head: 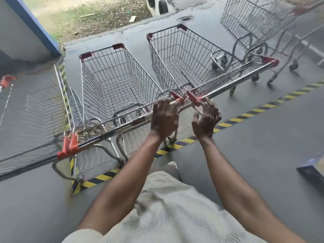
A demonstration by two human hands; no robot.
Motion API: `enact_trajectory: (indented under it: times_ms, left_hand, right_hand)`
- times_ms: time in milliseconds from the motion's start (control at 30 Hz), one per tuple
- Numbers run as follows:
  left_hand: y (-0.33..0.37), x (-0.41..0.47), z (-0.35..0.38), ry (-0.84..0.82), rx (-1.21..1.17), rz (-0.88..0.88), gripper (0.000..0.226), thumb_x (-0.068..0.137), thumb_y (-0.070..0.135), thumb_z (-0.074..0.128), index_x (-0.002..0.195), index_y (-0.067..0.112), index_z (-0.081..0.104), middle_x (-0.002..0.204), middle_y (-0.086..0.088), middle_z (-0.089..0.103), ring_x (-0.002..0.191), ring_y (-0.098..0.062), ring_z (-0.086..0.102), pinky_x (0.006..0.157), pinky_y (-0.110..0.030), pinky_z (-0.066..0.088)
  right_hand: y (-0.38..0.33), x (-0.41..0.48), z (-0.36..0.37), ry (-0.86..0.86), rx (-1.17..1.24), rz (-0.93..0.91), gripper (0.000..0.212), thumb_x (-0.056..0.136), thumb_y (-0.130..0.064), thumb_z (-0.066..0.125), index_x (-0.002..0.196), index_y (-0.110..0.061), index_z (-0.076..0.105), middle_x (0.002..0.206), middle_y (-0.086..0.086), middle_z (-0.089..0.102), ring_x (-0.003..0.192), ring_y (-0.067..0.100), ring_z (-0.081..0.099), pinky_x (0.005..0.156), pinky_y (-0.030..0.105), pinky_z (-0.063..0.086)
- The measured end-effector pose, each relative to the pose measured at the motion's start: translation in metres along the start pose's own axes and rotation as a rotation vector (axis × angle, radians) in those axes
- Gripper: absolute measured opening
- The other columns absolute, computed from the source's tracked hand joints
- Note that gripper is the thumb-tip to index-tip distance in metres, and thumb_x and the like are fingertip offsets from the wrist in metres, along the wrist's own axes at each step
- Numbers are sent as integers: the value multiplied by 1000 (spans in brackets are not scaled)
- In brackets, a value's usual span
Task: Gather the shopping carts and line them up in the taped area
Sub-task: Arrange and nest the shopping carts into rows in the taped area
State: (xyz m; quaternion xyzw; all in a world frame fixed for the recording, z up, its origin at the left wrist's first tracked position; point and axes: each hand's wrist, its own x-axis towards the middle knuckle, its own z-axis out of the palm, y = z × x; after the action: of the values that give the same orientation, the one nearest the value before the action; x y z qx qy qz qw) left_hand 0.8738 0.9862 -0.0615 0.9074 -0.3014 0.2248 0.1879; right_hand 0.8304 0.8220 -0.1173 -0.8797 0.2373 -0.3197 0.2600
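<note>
Here both hands, left hand (164,118) and right hand (206,118), hover open-fingered over two side-by-side carts' handles (233,85); a third cart (254,23) stands beyond the striped tape (245,115).

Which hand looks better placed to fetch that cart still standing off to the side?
Probably the right hand: the stray cart stands on its side, beyond the striped tape. The left hand hovers over the middle cart's handle.
</note>
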Motion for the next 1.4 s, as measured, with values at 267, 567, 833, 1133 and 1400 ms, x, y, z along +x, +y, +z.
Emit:
enact_trajectory:
  times_ms: [267, 567, 833, 1133, 1400]
  left_hand:
    - [134, 103, 47, -335, -166, -68, 47, 99, 26, 32, 128, 4, 63, 92, -10, 58, 97, -27, 61, 85, -29, 42]
    - [153, 151, 130, -499, -20, -640, 61, 102, 62, 34, 119, 13, 65, 126, -19, 60, 109, -37, 59, 92, -41, 41]
    - [119, 180, 156, -479, 140, -614, 89, 80, 94, 13, 124, 35, 63, 118, -4, 68, 100, -24, 64, 88, -44, 52]
    - [-14, 279, 179, -643, 132, -747, 130, 52, 109, 0, 129, 28, 66, 127, -3, 69, 114, -23, 64, 109, -54, 40]
    - [-104, 391, 220, -654, 238, -588, 95, 76, 98, 15, 117, 32, 69, 119, -5, 68, 118, -23, 59, 118, -60, 14]
  right_hand:
    - [94, 113, -23, -99, -219, -128, 46, 93, -35, 45, 134, -25, 62, 148, -3, 56, 141, 21, 48, 105, 53, 38]
    - [177, 231, -17, -277, -298, -334, 45, 108, -51, 27, 110, -29, 66, 141, -4, 58, 147, 21, 37, 112, 49, 22]
    - [200, 288, 14, -291, -189, -569, 47, 109, -49, 24, 115, -19, 60, 119, 11, 60, 119, 30, 44, 113, 48, 22]
    - [139, 372, 114, -528, -286, -582, 45, 103, -55, 25, 122, -22, 51, 127, 14, 52, 122, 32, 43, 112, 48, 20]
    - [82, 485, 193, -718, -438, -500, 45, 105, -54, 21, 128, -26, 49, 128, 9, 45, 123, 27, 39, 109, 43, 14]
